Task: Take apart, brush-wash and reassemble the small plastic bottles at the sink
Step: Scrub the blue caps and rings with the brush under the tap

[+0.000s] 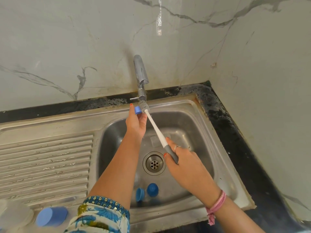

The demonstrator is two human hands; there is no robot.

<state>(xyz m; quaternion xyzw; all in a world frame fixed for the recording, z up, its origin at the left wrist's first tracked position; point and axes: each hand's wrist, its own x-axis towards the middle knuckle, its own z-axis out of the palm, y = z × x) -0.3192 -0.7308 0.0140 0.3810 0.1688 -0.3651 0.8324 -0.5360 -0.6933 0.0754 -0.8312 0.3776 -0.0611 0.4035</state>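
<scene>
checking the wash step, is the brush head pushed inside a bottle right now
No: the brush head sits beside a small blue cap held in the left hand under the tap, with no bottle around it.

Even, soft daylight. Vertical glare streak on the wall (159, 22) above the tap (141, 76). Wide-angle bending at frame edges. Cap (51, 216) at bottom left blurred; shadows faint.

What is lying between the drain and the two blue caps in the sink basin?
In the head view nothing lies between the drain and the two blue caps: only bare steel of the sink floor shows.
</scene>
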